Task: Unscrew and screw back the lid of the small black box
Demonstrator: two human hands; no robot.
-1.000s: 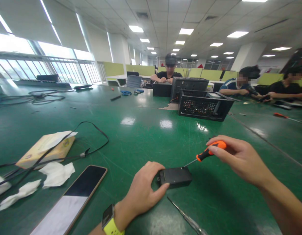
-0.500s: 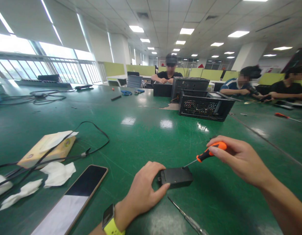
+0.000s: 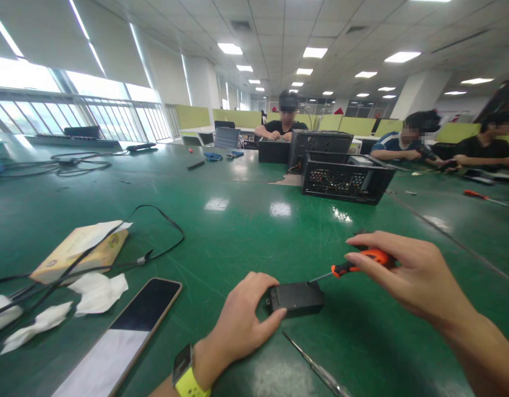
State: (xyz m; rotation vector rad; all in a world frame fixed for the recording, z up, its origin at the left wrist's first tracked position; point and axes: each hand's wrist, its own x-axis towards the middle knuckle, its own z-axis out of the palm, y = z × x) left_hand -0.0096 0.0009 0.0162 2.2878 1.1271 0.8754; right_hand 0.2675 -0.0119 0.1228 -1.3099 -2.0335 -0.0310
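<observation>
Green table [image 3: 246,231] fills most of the big bright room, and it is shiny under the lamps. Close to the near edge sits a small black box [image 3: 296,298], flat on the table. The left hand [image 3: 238,322] is wrapped round the box's left end, with the thumb and fingers pressed on it. A watch [image 3: 184,372] with a yellow band is on that wrist. The right hand [image 3: 411,273] is closed on a screwdriver [image 3: 339,269] (its handle is orange and black). The thin metal tip points down to the far right corner of the box and touches it there. A thin metal tool [image 3: 316,369] lies on the table just in front of the box. To the left lie a phone [image 3: 126,331], some white tissues [image 3: 98,292], a tan pack [image 3: 79,253] and a black cable [image 3: 146,257]. Farther back stands an open computer case [image 3: 345,179]. Other people [image 3: 281,124] sit at the far side, busy with their own things.
</observation>
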